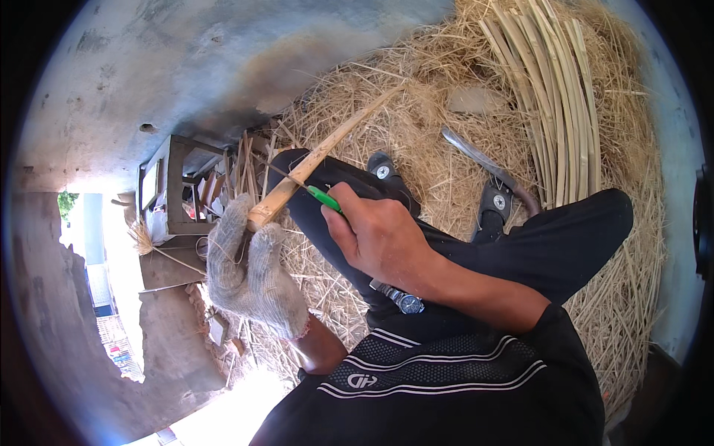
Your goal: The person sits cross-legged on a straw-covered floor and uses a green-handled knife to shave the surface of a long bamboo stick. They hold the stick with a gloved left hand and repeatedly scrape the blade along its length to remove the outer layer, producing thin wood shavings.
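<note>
My left hand (262, 276), in a grey knitted glove, is closed round the thick end of a pale, tapering wooden stick (338, 140). The stick slants up and away to the right over my leg, its thin tip above the straw. Bare and wearing a wristwatch (408, 302), my right hand (378, 239) grips the green handle of a thin knife (324, 199). Its narrow blade lies across the stick a short way beyond the gloved fingers; whether it cuts into the wood I cannot tell.
Straw (416, 141) covers the floor around my dark-trousered legs. Beyond my feet lies a curved, long-bladed knife (480, 157), near a bundle of split pale strips (558, 97). At left stands a worn wooden cabinet (177, 186) with clutter inside, against a stained wall (186, 74).
</note>
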`<move>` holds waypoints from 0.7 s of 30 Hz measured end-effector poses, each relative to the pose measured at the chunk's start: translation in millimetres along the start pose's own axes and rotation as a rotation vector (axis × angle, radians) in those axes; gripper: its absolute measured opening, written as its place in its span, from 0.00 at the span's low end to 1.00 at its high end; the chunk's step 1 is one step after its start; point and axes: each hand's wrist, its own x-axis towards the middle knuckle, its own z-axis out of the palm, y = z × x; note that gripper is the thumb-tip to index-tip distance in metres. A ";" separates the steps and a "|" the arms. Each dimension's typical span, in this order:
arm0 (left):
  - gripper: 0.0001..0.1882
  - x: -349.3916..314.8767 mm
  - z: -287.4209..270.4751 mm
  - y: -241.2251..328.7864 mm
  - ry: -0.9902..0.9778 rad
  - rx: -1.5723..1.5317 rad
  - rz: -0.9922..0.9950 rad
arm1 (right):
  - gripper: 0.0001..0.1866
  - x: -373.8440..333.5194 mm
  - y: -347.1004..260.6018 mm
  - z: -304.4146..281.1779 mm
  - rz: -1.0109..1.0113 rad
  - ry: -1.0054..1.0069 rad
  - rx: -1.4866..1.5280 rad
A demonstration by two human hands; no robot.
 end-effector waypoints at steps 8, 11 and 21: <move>0.20 2.3 -10.2 -6.4 0.012 -0.050 -0.082 | 0.11 14.5 22.9 -0.8 0.135 -0.063 -0.182; 0.19 1.7 -8.7 -6.4 -0.027 -0.037 -0.051 | 0.10 9.3 19.9 11.7 0.011 0.060 -0.064; 0.15 22.2 -26.6 -7.7 0.049 0.072 -0.239 | 0.12 21.9 108.2 41.7 0.306 -0.027 -0.485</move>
